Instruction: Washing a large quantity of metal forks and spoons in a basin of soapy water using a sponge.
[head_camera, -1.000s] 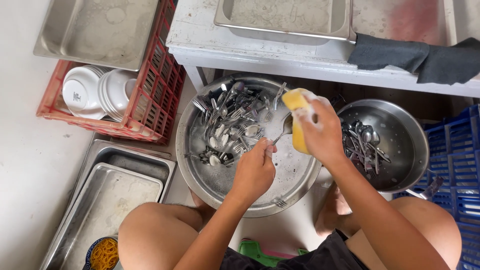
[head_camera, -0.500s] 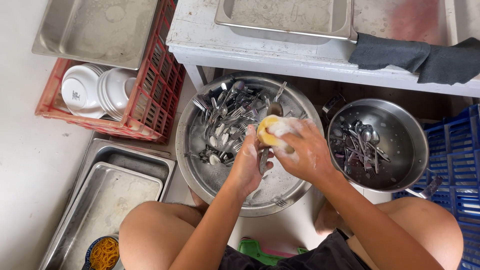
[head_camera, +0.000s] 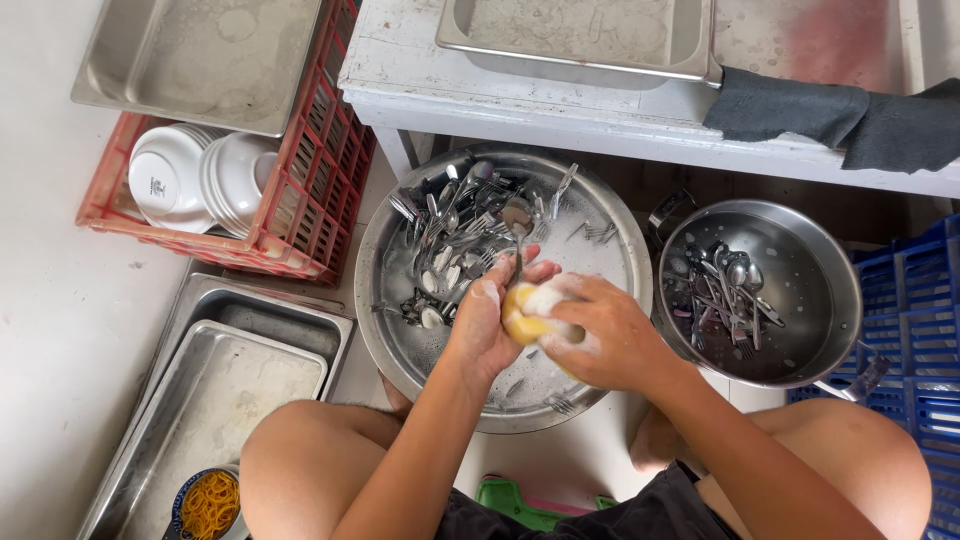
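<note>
My left hand (head_camera: 492, 322) holds a spoon (head_camera: 517, 222) by its handle, bowl end pointing away, over a large steel basin (head_camera: 392, 330) of soapy water. My right hand (head_camera: 600, 330) presses a soapy yellow sponge (head_camera: 524, 322) against the spoon's handle. Both hands meet above the basin's middle. Several forks and spoons (head_camera: 450, 240) lie piled in the basin's far left part.
A second steel basin (head_camera: 830, 280) with several utensils sits to the right. A red crate (head_camera: 310, 190) with white bowls (head_camera: 165, 180) stands at left, steel trays (head_camera: 230, 380) on the floor below it. A white table (head_camera: 560, 110) with a tray and dark cloth (head_camera: 800, 105) is above. A blue crate (head_camera: 925, 320) is far right.
My right hand with the sponge has come down from the basin's right rim to the middle, meeting my left hand. The sponge now rubs the spoon.
</note>
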